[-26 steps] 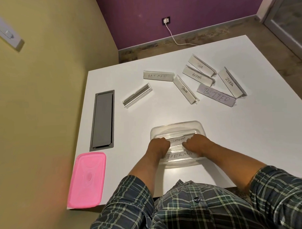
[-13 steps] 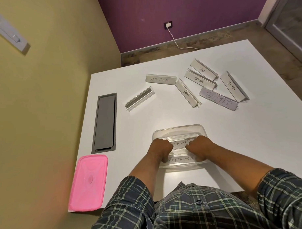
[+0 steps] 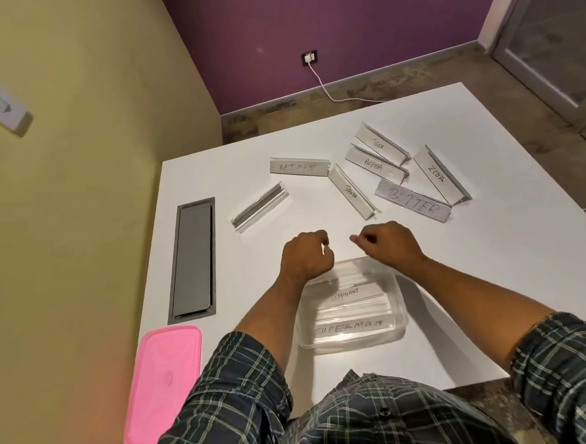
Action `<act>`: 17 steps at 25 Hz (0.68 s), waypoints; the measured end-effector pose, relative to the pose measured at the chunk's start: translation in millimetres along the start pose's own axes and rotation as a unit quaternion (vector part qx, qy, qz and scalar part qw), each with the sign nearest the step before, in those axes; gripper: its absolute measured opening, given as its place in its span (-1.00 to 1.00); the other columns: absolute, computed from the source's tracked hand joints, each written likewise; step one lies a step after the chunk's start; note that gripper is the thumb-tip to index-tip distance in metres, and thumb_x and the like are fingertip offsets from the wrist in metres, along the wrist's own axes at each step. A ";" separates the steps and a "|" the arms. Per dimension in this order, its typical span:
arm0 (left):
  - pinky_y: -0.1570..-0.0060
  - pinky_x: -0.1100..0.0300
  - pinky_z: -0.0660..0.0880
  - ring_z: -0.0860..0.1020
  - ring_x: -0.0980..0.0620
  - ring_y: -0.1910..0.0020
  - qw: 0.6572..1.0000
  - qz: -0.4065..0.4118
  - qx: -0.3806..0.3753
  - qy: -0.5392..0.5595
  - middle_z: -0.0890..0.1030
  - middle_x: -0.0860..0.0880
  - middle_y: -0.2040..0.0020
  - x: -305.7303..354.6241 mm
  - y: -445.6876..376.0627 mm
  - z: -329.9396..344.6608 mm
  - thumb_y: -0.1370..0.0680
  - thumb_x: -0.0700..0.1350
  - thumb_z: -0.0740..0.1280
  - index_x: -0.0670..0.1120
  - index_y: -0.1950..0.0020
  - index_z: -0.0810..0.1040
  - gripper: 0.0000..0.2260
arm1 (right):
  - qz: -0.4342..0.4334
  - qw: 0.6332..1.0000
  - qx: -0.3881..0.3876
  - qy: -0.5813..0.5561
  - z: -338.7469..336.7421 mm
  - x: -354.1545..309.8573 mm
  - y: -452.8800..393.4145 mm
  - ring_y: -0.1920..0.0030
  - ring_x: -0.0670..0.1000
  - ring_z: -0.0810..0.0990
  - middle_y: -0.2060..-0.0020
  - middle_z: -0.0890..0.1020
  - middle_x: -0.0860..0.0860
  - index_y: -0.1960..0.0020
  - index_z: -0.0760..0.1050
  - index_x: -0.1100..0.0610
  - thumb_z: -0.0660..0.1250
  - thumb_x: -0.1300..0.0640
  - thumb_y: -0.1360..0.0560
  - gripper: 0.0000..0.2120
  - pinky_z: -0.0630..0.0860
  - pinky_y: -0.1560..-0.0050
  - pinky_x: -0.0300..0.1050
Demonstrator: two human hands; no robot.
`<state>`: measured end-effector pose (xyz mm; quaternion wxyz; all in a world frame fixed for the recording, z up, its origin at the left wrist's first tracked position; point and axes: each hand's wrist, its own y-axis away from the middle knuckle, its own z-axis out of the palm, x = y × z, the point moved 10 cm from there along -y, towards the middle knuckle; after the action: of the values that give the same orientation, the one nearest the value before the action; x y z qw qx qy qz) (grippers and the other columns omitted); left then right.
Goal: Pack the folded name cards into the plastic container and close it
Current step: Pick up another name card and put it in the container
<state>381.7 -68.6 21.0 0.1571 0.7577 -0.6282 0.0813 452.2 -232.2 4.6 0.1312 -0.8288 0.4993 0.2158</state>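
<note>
A clear plastic container (image 3: 401,321) stands near the table's front edge with the ELEPHANT card (image 3: 354,292) and the SUPERMAN card (image 3: 348,328) lying inside. My left hand (image 3: 306,254) and my right hand (image 3: 390,241) hover just beyond its far rim, fingers curled, holding nothing. Farther back lie several folded name cards: BATMAN (image 3: 299,166), PANDA (image 3: 352,193), ALPHA (image 3: 374,164), TIGER (image 3: 380,144), ZEBRA (image 3: 438,175), BUTTER (image 3: 414,204) and a blank one (image 3: 259,208). The pink lid (image 3: 164,385) rests at the table's front left corner.
A grey cable hatch (image 3: 193,258) is set into the white table (image 3: 486,265) on the left. A yellow wall runs close along the table's left side. A white cable (image 3: 327,91) trails across the floor behind the table.
Both hands have lifted out of the container and moved away from me, past its far rim. The ELEPHANT card stays behind inside. The view has tilted down.
</note>
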 end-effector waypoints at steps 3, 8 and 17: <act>-0.09 0.05 0.52 0.61 -0.12 -0.12 1.000 -0.011 -0.016 0.004 0.67 -0.01 -0.11 -5.3 -26.2 1.6 -0.47 -0.10 0.25 0.00 -0.33 0.51 -0.59 | 0.143 0.968 -0.014 -0.208 1.1 42.1 -18.4 0.39 -0.06 0.68 0.39 0.70 -0.09 0.21 0.63 0.00 0.39 -0.10 -0.48 -0.81 0.64 0.14 -0.06; -0.18 0.05 0.48 0.54 -0.11 -0.28 0.998 0.000 -0.055 -0.005 0.60 -0.05 -0.28 -7.0 -77.7 15.5 -0.53 -0.08 0.26 -0.05 -0.47 0.39 -0.52 | 0.293 0.908 -0.050 -0.297 24.6 86.1 -37.7 0.26 0.07 0.74 0.14 0.74 0.06 -0.10 0.59 0.06 0.50 0.07 -0.44 -0.74 0.68 0.21 -0.04; -0.45 -0.04 0.31 0.32 -0.15 -0.51 0.985 -0.006 -0.169 0.024 0.28 -0.12 -0.57 3.2 -173.0 71.1 -0.60 -0.02 0.22 -0.05 -0.64 0.08 -0.37 | 0.246 0.957 -0.066 -0.140 43.9 103.5 -84.7 -0.31 0.11 0.54 -0.29 0.58 0.05 -0.45 0.41 0.07 0.43 0.16 -0.49 -0.45 0.46 -0.31 0.04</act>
<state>546.2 -67.8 -68.1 0.2987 0.7218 -0.6243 -0.0085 559.3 -253.4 -84.1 0.0883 -0.6486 0.6490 0.3878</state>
